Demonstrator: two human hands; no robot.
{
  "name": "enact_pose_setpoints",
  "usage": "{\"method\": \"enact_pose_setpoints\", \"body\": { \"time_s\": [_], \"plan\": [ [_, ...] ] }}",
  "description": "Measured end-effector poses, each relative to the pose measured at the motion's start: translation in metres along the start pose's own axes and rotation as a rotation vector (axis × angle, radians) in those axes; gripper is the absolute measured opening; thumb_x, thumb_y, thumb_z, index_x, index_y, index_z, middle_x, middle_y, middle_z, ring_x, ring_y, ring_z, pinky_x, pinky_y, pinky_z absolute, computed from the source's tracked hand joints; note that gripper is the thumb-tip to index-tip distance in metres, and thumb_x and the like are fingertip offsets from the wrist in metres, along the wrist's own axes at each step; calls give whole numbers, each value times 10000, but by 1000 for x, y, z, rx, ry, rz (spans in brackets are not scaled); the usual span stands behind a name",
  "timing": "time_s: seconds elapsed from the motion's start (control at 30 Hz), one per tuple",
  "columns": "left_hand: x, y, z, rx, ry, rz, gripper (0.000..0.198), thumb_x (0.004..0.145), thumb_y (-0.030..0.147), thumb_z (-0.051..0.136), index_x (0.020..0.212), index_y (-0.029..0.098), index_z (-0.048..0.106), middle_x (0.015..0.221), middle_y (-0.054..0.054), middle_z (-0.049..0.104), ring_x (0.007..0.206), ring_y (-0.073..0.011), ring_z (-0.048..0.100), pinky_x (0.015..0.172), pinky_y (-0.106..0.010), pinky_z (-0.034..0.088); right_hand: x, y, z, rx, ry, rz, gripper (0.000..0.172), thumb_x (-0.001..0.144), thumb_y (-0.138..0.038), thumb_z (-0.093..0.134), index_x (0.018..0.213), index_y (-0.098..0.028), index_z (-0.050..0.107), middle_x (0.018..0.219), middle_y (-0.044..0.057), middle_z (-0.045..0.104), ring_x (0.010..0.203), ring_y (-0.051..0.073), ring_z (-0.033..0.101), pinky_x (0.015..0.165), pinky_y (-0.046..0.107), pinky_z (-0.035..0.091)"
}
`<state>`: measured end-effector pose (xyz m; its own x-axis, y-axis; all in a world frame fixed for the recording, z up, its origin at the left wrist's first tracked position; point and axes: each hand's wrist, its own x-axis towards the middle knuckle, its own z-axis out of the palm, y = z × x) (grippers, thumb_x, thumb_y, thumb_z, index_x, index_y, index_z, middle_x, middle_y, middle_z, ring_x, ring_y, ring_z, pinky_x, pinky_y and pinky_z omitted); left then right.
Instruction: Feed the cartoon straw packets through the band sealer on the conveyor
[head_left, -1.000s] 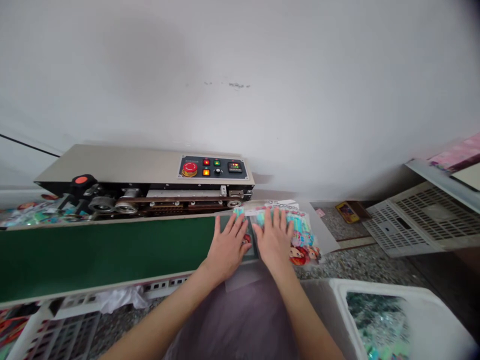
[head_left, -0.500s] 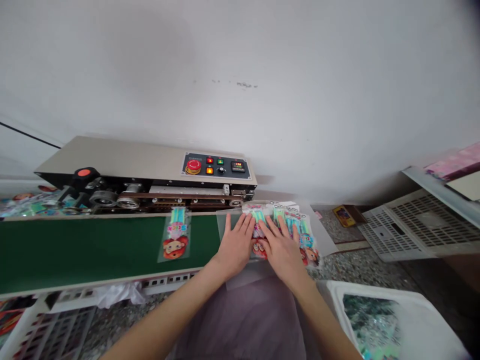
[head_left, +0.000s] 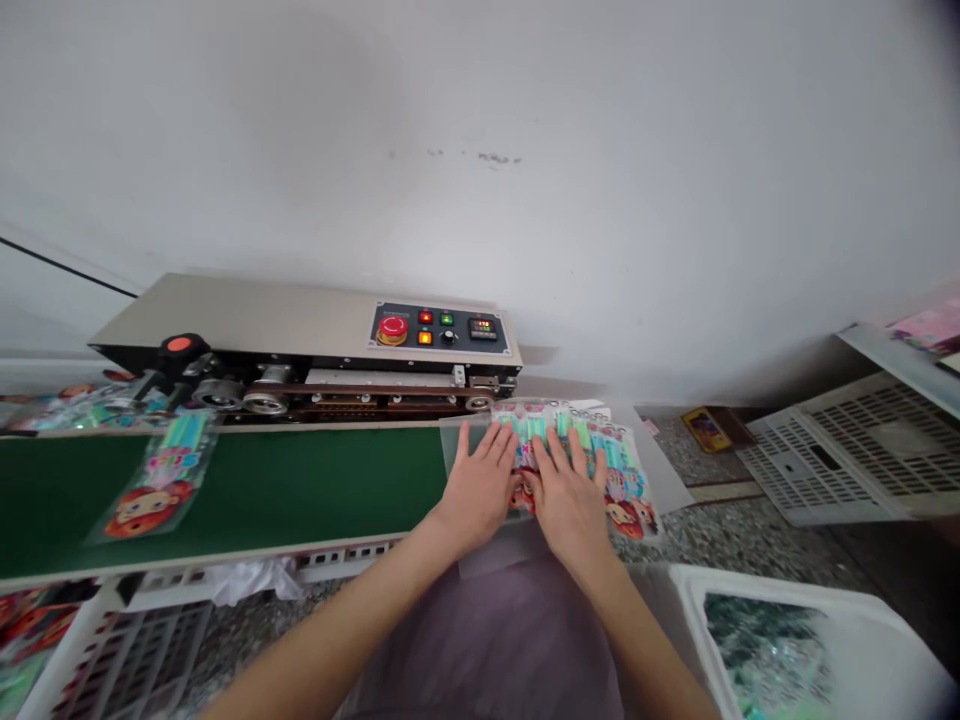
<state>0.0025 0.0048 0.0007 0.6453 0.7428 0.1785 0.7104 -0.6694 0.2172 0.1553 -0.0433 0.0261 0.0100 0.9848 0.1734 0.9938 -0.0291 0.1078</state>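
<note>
My left hand (head_left: 480, 492) lies flat with fingers spread on a clear sheet at the right end of the green belt (head_left: 315, 480). Beside it, my right hand (head_left: 574, 500) is spread over several overlapping clear packets (head_left: 626, 475) with green strips and red-haired cartoon heads. Parts of those packets are hidden under the fingers. A single packet (head_left: 161, 475) of the same kind lies tilted on the belt at the left, below the rollers of the sealing machine (head_left: 262, 320).
A foam box (head_left: 847, 640) with shiny contents stands at the lower right. White perforated crates (head_left: 840, 450) and a small yellow box (head_left: 705, 430) are at the right. Another crate (head_left: 142, 650) holding packets sits below the belt at the left. More packets (head_left: 75, 408) lie behind the belt.
The single packet has travelled left along the belt, from below the control panel to below the rollers, and is more tilted. My hands remain spread in nearly the same place. The view has shifted slightly.
</note>
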Motion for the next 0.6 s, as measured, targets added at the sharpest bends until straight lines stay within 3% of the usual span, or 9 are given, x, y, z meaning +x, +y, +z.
{"method": "enact_pose_setpoints", "body": {
  "time_s": [0.23,0.43,0.6],
  "plan": [
    [-11,-11,11,44,59,-13,547,1063,356,242,1567,157,319,1642,-110,311,1527,-278,268,1224,-684,40,0,0,-2,-12,-3,-3,454,1019,-365,476,1432,-196,557,1555,116,469,1475,394,306,1170,667,181],
    [-23,-25,-2,43,38,-54,524,1059,339,267,1538,158,380,1632,-109,329,1515,-277,300,1227,-677,72,2,-14,-4,40,-12,-15,451,1027,-334,442,1440,-185,546,1550,112,478,1475,402,302,1174,662,163],
    [-32,-34,-22,82,60,-201,498,1026,231,305,1487,123,459,1600,-155,382,1499,-314,331,1215,-694,91,6,-35,-7,116,-8,-45,455,1034,-341,422,1449,-189,529,1552,110,477,1481,380,303,1194,651,121]
  ]
}}
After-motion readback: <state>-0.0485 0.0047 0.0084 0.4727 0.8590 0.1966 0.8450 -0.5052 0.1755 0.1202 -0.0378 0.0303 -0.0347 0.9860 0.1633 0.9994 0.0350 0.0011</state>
